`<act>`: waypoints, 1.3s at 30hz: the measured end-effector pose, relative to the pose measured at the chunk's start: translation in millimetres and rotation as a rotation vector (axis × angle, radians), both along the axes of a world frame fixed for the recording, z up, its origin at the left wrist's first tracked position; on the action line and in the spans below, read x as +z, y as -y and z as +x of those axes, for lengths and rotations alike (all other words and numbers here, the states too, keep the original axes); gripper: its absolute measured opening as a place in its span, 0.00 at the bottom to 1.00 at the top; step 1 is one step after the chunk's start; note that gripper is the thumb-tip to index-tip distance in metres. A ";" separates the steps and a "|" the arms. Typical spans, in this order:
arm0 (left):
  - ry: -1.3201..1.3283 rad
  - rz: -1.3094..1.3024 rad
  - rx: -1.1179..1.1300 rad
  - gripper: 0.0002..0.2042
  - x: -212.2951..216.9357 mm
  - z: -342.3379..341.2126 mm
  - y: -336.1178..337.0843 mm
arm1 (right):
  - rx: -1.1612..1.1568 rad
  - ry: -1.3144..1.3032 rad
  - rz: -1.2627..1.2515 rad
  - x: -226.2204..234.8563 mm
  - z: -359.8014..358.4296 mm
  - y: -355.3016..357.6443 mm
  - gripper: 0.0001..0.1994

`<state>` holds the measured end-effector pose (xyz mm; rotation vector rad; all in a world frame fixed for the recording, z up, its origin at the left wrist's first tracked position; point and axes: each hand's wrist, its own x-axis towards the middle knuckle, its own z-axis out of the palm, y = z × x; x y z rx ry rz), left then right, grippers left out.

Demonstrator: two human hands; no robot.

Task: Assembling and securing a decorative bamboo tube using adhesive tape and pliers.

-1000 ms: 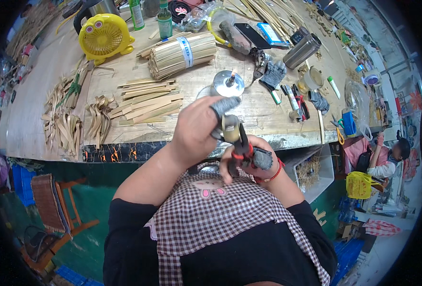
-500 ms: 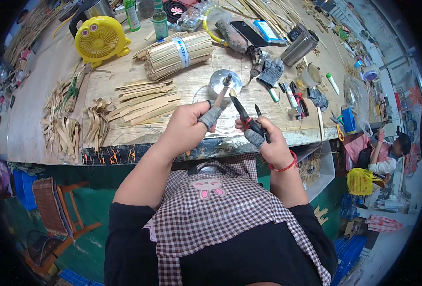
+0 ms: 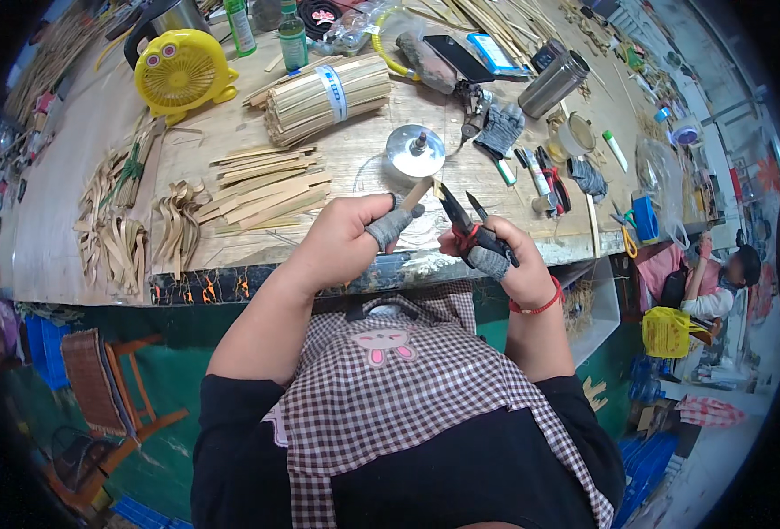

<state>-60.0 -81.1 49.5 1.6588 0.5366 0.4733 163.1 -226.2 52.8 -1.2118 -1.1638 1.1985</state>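
My left hand [image 3: 359, 231], with grey wrapping round its fingers, is closed on a bamboo strip [image 3: 417, 192] that points up and to the right. My right hand [image 3: 506, 256], also wrapped at a digit, grips dark pliers [image 3: 462, 220] with red accents; their two prongs stand apart. One prong tip is close to the strip's end, where a small pale bit shows. Whether they touch I cannot tell. Just beyond both hands stands a round silver spirit burner [image 3: 414, 152]; no flame can be made out.
Straight bamboo strips [image 3: 271, 189] lie left of the burner, with curled strips [image 3: 116, 247] further left. Behind sit a bamboo bundle [image 3: 328, 99] and a yellow fan [image 3: 182, 75]. To the right are a grey glove [image 3: 500, 130], a steel flask [image 3: 553, 84] and red-handled pliers [image 3: 553, 181].
The bamboo strip has come back from over the burner toward me. My right hand has shifted right and slightly nearer, with the pliers turned a little.
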 end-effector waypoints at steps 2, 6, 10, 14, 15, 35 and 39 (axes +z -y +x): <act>0.002 0.022 -0.041 0.07 0.3 0.1 0.5 | 0.045 -0.070 -0.036 -2.0 4.8 2.2 0.11; -0.002 0.055 -0.046 0.07 0.8 -2.0 -2.2 | 0.092 -0.017 0.023 -0.2 5.8 4.3 0.20; -0.018 0.090 -0.040 0.07 1.3 0.2 -0.5 | 0.056 -0.066 -0.009 0.3 7.0 5.8 0.16; 0.001 0.083 -0.054 0.06 2.0 2.5 1.2 | -0.005 0.136 0.064 -9.6 7.7 6.4 0.11; 0.008 0.073 -0.041 0.06 1.6 4.0 3.0 | -0.004 0.137 0.064 -8.8 5.2 5.6 0.11; -0.024 -0.060 0.117 0.09 -17.0 12.8 6.3 | -0.182 0.402 0.012 -15.2 -9.7 0.6 0.12; -0.058 -0.148 0.149 0.08 -12.9 7.7 3.0 | -0.101 0.325 -0.067 -29.0 7.6 8.2 0.12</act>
